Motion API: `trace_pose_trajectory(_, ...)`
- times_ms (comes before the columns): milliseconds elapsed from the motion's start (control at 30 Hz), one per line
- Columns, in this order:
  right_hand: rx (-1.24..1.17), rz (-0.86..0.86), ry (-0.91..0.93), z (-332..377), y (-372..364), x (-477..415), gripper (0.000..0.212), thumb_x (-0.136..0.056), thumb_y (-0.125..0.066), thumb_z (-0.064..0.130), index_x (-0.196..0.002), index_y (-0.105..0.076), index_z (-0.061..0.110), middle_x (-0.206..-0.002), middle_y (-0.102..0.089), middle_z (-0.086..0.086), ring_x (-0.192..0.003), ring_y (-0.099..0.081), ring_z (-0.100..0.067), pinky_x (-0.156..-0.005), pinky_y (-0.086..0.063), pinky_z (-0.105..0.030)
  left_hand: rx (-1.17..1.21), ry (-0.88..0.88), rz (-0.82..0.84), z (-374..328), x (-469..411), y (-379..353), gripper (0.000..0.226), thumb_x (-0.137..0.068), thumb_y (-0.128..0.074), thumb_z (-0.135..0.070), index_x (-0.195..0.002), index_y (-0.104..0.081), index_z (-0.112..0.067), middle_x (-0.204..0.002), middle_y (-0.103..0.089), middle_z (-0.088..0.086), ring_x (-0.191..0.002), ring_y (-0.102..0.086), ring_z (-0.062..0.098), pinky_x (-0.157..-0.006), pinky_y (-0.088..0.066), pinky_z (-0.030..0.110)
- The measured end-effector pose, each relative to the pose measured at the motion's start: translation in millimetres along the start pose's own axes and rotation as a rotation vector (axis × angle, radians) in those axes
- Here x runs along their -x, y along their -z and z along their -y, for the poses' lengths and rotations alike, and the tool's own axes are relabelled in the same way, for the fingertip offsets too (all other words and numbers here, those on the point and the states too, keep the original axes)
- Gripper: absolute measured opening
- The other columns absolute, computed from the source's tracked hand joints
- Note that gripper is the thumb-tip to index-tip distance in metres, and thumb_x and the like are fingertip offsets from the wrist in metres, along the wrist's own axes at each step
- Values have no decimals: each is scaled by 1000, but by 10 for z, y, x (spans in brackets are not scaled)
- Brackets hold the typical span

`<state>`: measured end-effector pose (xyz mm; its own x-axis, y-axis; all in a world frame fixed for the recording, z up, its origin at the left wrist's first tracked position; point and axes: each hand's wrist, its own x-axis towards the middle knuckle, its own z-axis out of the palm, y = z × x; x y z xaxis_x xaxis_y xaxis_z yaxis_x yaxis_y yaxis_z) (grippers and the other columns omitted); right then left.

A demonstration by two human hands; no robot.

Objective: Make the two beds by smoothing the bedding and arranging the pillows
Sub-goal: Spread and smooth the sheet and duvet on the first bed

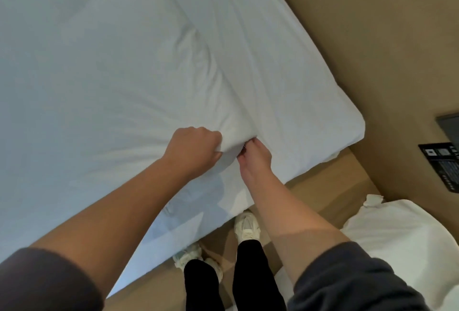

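The white bedding (pixel 111 87) covers the nearer bed (pixel 330 117) from edge to edge, its right corner rounded and hanging slightly over the side. A soft, puffy swell lies beneath or within the cloth towards the middle; whether it is a pillow or a duvet cannot be told. Long shallow creases run from that swell down to a raised fold (pixel 232 140) near the bed's front edge, which the left hand (pixel 196 147) grips in a fist and the right hand (pixel 255 154) pinches from the other side. At lower right lies the second bed's white bedding (pixel 402 241), rumpled, one corner sticking up
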<state>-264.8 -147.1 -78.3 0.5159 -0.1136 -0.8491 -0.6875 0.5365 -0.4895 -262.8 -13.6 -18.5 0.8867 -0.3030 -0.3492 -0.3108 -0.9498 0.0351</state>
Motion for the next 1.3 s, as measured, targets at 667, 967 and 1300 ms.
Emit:
trace_pose_trajectory(667,120,-69,-158,581,502,-450,7,-94,-53,-5,-96,-57,1,-96,-65,-14,-93,-66,-26,-78,-56,-38,32,6,-89,-436,43,-681,24,-67,-75,-23,-76,-55,-15,-66,-52,2,-56,-47,21,-51,-27,28)
trace_pose_trajectory(967,312,212,-77,741,56,-52,15,-91,-57,-4,-89,-67,7,-70,-67,-4,-63,-59,-12,-55,-52,-17,132,370,-78,191,797,-414,39,-51,-80,2,-58,-43,-11,-45,-44,5,-31,-33,25,-46,-12,14)
trace_pose_trajectory(1300,483,-265,36,677,556,-649,26,-73,-65,-9,-98,-70,-3,-89,-66,-12,-73,-57,-21,-69,-53,-28,189,270,75,-543,197,-912,24,-88,-50,3,-104,-49,-15,-97,-58,4,-84,-60,23,-62,-32,29)
